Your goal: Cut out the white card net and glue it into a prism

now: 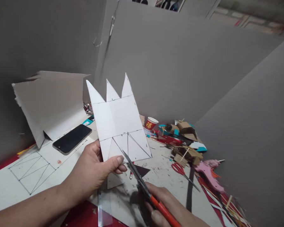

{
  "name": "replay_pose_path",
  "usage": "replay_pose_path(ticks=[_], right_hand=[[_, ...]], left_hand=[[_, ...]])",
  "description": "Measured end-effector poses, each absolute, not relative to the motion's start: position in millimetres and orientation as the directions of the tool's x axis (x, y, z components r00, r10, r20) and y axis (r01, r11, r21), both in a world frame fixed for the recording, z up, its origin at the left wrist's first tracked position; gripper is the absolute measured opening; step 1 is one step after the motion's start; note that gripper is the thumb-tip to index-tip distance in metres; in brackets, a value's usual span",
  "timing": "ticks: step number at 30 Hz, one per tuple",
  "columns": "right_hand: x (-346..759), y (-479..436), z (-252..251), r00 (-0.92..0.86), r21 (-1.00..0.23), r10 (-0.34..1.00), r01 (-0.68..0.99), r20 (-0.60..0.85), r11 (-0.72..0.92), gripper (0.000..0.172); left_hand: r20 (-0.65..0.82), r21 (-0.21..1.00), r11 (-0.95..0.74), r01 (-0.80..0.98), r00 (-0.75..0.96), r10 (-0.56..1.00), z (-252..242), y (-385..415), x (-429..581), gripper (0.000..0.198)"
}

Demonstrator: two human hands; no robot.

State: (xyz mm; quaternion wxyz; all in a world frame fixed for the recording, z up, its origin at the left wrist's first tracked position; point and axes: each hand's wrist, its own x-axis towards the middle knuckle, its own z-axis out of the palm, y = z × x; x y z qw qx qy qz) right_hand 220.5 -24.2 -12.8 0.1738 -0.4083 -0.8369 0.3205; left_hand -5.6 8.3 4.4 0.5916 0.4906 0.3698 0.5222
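My left hand (97,165) pinches the lower left part of a white card (124,116), thumb in front and fingers behind. Three pointed flaps rise from the card's upper edge, and pencilled triangles mark its lower band. In my right hand (164,201) is a pair of scissors (144,186) with orange handles. Its blade tips are at the card's lower band, close to my left thumb and beside a drawn diagonal line. Part of the blades and of my right fingers is dark and hard to make out.
On the white table lie a black phone (72,138), red-handled scissors (178,168) and a pink glue gun (210,175). Behind them are a red paper cup (150,123) and cardboard scraps (186,129). A folded white board (52,101) stands at left; grey walls enclose the table.
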Motion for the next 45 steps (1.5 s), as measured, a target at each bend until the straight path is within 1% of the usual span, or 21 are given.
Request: replay_pose_path(ticks=[5, 9, 12, 16, 22, 24, 26, 30, 32, 35, 38, 45], right_hand=[[220.9, -21.8, -14.1, -0.586, -0.672, 0.810, 0.590, 0.026, 0.448, 0.041], [220.4, -15.6, -12.6, -0.658, -0.696, 0.753, 0.542, -0.003, 0.471, 0.043], [218.7, -12.3, -10.3, -0.682, -0.727, 0.731, 0.516, -0.029, 0.453, 0.041], [219.5, -14.4, -10.3, -0.687, -0.708, 0.726, 0.528, -0.032, 0.468, 0.042], [225.7, -23.0, -17.3, -0.546, -0.615, 0.836, 0.642, 0.051, 0.458, 0.038], [225.5, -21.8, -16.9, -0.582, -0.630, 0.812, 0.618, 0.035, 0.470, 0.039], [223.8, -18.6, -14.6, -0.636, -0.673, 0.771, 0.571, -0.002, 0.470, 0.041], [218.9, -13.2, -9.3, -0.691, -0.775, 0.718, 0.499, -0.086, 0.387, 0.041], [217.5, -12.6, -8.3, -0.702, -0.805, 0.705, 0.473, -0.099, 0.359, 0.040], [218.0, -13.4, -9.2, -0.707, -0.817, 0.700, 0.463, -0.105, 0.345, 0.039], [220.1, -14.3, -11.6, -0.685, -0.802, 0.721, 0.486, -0.104, 0.346, 0.040], [222.9, -12.3, -21.0, -0.687, -0.820, 0.725, 0.439, -0.043, 0.368, 0.045]], left_hand=[[0.058, 0.965, -0.011, -0.263, 0.173, 0.983, 6.2, 8.0, -4.2, 0.008], [0.065, 0.963, -0.014, -0.271, 0.182, 0.981, 4.8, 8.7, -4.9, 0.007], [0.070, 0.963, -0.016, -0.271, 0.189, 0.979, 3.7, 9.3, -5.4, 0.006], [0.069, 0.962, -0.016, -0.273, 0.186, 0.980, 1.1, 10.1, -5.3, 0.007], [0.071, 0.961, -0.018, -0.277, 0.182, 0.981, -1.9, 9.7, -5.1, 0.009], [0.067, 0.962, -0.015, -0.271, 0.186, 0.980, -1.5, 9.4, -5.1, 0.009], [0.067, 0.964, -0.014, -0.264, 0.190, 0.979, -0.6, 9.1, -5.3, 0.008], [0.065, 0.967, -0.011, -0.256, 0.204, 0.977, 1.4, 7.9, -6.0, 0.006], [0.067, 0.967, -0.012, -0.255, 0.206, 0.976, 2.2, 7.4, -6.0, 0.005], [0.069, 0.970, -0.017, -0.243, 0.204, 0.976, 3.4, 7.5, -5.4, 0.005], [0.066, 0.969, -0.013, -0.247, 0.207, 0.976, 4.6, 7.8, -4.8, 0.005], [0.052, 0.969, 0.005, -0.246, 0.224, 0.973, 2.6, 8.9, -5.9, 0.008]])
